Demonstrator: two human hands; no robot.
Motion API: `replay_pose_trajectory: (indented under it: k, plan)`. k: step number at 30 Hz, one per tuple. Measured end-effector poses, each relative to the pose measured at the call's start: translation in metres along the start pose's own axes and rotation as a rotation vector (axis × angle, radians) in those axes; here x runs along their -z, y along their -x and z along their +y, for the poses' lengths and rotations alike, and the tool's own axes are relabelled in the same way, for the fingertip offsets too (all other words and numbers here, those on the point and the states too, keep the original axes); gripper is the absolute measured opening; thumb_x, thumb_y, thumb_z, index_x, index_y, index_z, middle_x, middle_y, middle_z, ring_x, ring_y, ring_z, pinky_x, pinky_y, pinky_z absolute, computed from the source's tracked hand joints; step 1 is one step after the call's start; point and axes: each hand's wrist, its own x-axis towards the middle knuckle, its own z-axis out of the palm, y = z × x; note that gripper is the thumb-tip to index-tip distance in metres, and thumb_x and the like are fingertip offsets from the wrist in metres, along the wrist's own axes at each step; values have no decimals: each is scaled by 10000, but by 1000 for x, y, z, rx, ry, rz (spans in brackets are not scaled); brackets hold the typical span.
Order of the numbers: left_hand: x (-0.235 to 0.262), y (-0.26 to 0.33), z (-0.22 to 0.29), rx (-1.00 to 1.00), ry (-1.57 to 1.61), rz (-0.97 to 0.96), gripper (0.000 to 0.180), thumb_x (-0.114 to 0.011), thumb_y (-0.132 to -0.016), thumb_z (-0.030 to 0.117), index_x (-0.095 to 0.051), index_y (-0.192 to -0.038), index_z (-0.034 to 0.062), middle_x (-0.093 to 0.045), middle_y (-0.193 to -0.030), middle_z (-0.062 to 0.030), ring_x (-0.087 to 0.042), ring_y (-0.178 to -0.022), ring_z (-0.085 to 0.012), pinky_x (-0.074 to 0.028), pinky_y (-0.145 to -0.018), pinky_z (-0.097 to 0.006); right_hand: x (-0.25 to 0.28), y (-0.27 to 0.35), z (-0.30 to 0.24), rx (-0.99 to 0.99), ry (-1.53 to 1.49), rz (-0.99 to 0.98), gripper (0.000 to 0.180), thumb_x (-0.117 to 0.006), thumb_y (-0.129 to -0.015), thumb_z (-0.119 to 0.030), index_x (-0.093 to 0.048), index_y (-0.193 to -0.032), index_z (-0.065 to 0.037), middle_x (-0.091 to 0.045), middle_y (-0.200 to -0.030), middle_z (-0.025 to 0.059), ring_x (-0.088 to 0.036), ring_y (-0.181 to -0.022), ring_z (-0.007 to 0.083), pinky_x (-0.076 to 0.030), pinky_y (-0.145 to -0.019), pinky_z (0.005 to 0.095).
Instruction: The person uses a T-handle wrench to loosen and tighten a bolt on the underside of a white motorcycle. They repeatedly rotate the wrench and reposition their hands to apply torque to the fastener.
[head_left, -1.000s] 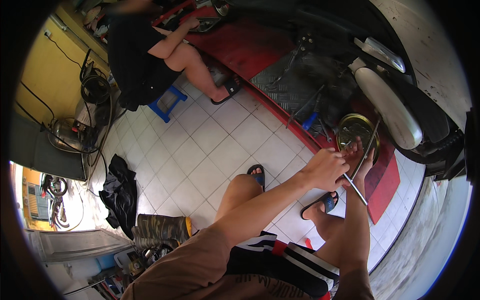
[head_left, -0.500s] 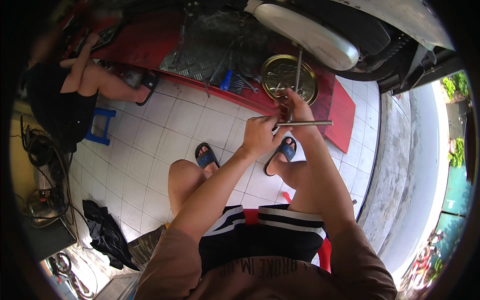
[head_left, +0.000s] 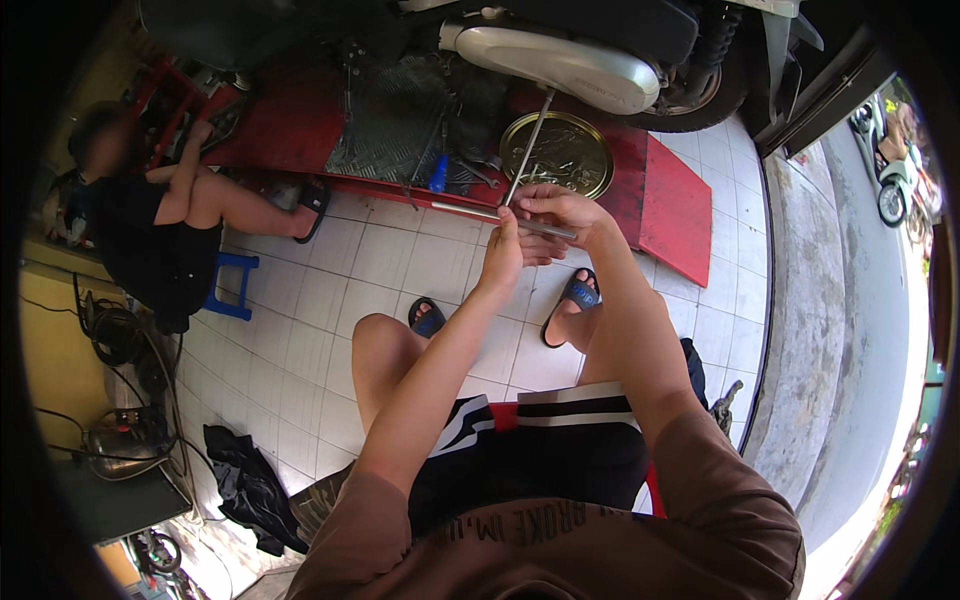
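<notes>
Both my hands are at a T-handle wrench (head_left: 530,150), a long steel shaft with a crossbar at its near end. The far tip of the shaft reaches the lower edge of a silver motorcycle cover (head_left: 560,68); the exact contact point is too small to make out. My left hand (head_left: 505,250) is closed at the joint of shaft and crossbar, thumb pointing up. From the right, my right hand (head_left: 562,212) curls its fingers round the crossbar beside the joint. Beneath the shaft lies a round golden tray (head_left: 597,185) with small parts in it.
A red lift platform (head_left: 290,125) with a tread plate carries a blue-handled screwdriver (head_left: 439,174) and several wrenches; its red ramp (head_left: 680,210) slopes down at right. A co-worker (head_left: 150,200) sits at left near a blue stool (head_left: 233,287). Black cloth (head_left: 250,490) lies on the tiles.
The wrench's crossbar has swung round and shifted left, and its shaft now leans more. Both hands have moved slightly left with it. The whole view has tilted, showing more of the motorcycle.
</notes>
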Motion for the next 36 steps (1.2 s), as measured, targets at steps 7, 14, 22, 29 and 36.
replay_pose_trajectory:
  k: [7, 14, 22, 29, 36]
  plan:
    - [-29, 13, 38, -33, 540, 15, 712, -142, -1029, 562, -622, -1214, 70, -629, -783, -47, -535, -694, -165, -388, -637, -310, -7, -5, -5, 22, -87, 146, 185, -636, -952, -224, -651, -994, -44, -615, -738, -14, -506, -603, 48, -449, -600, 182]
    - [22, 30, 2, 6, -33, 310, 438, -407, -1011, 430, -619, -1155, 75, -477, -605, 27, -383, -481, -71, -284, -458, -229, -12, -9, -11, 148, -66, 125, 202, -667, -933, -231, -618, -842, -58, -502, -634, -27, -391, -534, 61, -292, -492, 217]
    - [-40, 59, 45, -421, -460, 49, 620, -557, -969, 129, -284, -1522, 62, -442, -642, 56, -409, -575, -39, -350, -534, -212, -17, -2, -16, 201, -143, 332, 225, -645, -946, -259, -591, -898, -46, -464, -626, -41, -398, -539, 51, -316, -494, 207]
    - [-29, 44, -21, -155, -512, 62, 712, -594, -928, 92, -218, -1529, 28, -520, -627, 8, -456, -562, -45, -392, -525, -225, -8, -12, -18, 159, -240, 100, 203, -619, -965, -194, -571, -880, -16, -465, -630, -10, -353, -547, 74, -316, -505, 239]
    - [-27, 50, 23, -186, -332, 374, 789, -529, -956, 41, -30, -1564, 99, -501, -719, 26, -400, -563, -13, -308, -478, -168, 0, -13, -16, 169, -166, 162, 208, -632, -960, -203, -581, -840, -40, -506, -675, -21, -400, -570, 59, -351, -514, 207]
